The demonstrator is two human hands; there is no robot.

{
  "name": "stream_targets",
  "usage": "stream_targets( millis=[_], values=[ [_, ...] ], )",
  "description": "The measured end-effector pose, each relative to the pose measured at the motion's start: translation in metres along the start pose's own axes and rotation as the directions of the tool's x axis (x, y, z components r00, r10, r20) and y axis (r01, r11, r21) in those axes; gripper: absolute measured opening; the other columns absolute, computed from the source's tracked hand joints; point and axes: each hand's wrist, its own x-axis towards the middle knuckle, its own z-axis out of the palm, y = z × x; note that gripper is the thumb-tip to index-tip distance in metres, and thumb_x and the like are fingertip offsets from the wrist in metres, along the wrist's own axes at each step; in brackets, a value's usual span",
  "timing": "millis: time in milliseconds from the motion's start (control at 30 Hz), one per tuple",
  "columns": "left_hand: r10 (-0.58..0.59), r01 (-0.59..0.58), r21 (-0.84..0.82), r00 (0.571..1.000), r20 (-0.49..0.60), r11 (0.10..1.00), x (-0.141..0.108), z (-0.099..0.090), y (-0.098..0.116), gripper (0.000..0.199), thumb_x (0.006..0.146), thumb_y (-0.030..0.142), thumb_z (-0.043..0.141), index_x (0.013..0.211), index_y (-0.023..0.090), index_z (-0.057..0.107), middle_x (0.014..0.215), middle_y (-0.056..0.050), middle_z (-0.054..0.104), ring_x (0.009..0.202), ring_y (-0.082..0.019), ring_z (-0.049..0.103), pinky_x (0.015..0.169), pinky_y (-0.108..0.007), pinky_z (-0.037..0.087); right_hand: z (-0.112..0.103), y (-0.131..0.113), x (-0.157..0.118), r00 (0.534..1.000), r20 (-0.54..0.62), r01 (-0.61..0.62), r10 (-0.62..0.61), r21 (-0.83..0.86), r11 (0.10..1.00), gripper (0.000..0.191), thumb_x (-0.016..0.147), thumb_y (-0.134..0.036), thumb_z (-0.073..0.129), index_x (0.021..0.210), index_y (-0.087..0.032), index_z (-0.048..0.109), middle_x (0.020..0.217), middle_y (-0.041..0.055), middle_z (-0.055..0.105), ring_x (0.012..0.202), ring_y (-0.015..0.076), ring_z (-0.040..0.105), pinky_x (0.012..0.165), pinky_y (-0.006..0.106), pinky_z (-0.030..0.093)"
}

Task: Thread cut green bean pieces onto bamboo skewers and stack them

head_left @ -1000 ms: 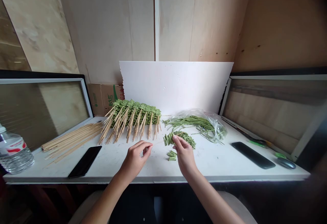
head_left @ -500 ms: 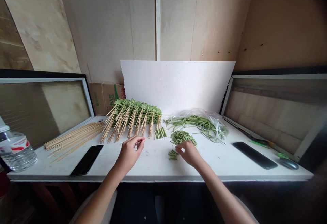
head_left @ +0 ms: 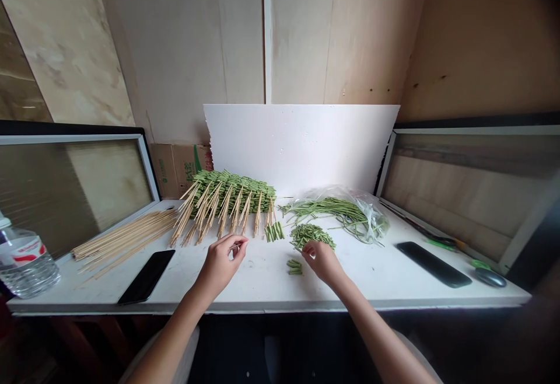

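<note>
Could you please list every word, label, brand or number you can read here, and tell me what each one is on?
No text can be read with certainty.
Cardboard box: large green characters, apparently Chinese, too blurred to quote surely.
Same box, left part: smaller green print, too small to read.
Same box, right edge: red print, too small to read.
Bottle label: red markings, too blurred to read.

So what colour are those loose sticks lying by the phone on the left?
Pale tan; the sticks show best in the head view.
</note>
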Motion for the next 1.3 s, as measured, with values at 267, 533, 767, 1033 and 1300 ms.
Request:
stream_targets(
  millis=[267, 533, 767, 1033, 1300],
  values=[
    [-0.007, 0.007, -0.014, 1.0, 0.009, 1.0, 0.0, -0.002, 0.002, 0.012, 0.097, 0.024, 0.06, 0.098, 0.02, 0.071, 0.087, -0.003, 0.074, 0.072, -0.015, 0.065, 0.069, -0.025, 0.052, -0.022, -0.03, 0.004, 0.974, 0.188, -0.21, 0.125, 0.555, 0.805, 0.039, 0.077, -0.052, 0.08, 0.101, -0.021, 0.082, 0.092, 0.0082, 0.077, 0.081, 0.0221, 0.065, 0.062, 0.03, 0.046],
    [0.016, -0.015, -0.021, 1.0, 0.019, 1.0, -0.001, 0.001, 0.006, 0.012, 0.096, 0.022, 0.06, 0.098, 0.02, 0.071, 0.088, -0.003, 0.073, 0.071, -0.014, 0.063, 0.069, -0.025, 0.051, -0.017, -0.033, 0.005, 0.974, 0.16, -0.22, 0.16, 0.837, 0.5, 0.033, 0.076, -0.054, 0.083, 0.096, -0.028, 0.082, 0.103, 0.005, 0.077, 0.1, 0.0244, 0.067, 0.074, 0.03, 0.052],
    [0.033, -0.033, -0.025, 0.999, 0.018, 0.999, 0.0, 0.002, 0.008, 0.011, 0.096, 0.021, 0.06, 0.096, 0.019, 0.071, 0.085, -0.003, 0.071, 0.069, -0.014, 0.061, 0.068, -0.026, 0.05, -0.008, -0.037, 0.004, 0.976, 0.153, -0.193, 0.154, 0.937, 0.29, 0.021, 0.08, -0.04, 0.085, 0.097, -0.027, 0.08, 0.094, 0.0014, 0.077, 0.082, 0.0153, 0.067, 0.074, 0.025, 0.055],
    [0.034, -0.033, -0.027, 0.999, 0.013, 0.999, -0.001, 0.002, 0.009, 0.012, 0.096, 0.02, 0.06, 0.096, 0.02, 0.072, 0.083, -0.003, 0.071, 0.068, -0.014, 0.06, 0.067, -0.025, 0.049, -0.008, -0.048, 0.0, 0.956, 0.216, -0.254, 0.197, 0.947, 0.198, 0.027, 0.075, -0.035, 0.091, 0.095, -0.022, 0.081, 0.102, 0.004, 0.08, 0.096, 0.0177, 0.074, 0.075, 0.022, 0.061],
    [0.014, -0.013, -0.041, 0.999, 0.032, 0.999, -0.002, 0.002, 0.007, 0.013, 0.096, 0.022, 0.059, 0.095, 0.02, 0.072, 0.084, -0.004, 0.072, 0.069, -0.015, 0.062, 0.068, -0.026, 0.049, -0.008, -0.045, 0.0, 0.95, 0.22, -0.27, 0.222, 0.936, 0.227, 0.024, 0.079, -0.036, 0.088, 0.095, -0.021, 0.081, 0.101, 0.0052, 0.081, 0.098, 0.0183, 0.076, 0.066, 0.018, 0.061]
  ],
)
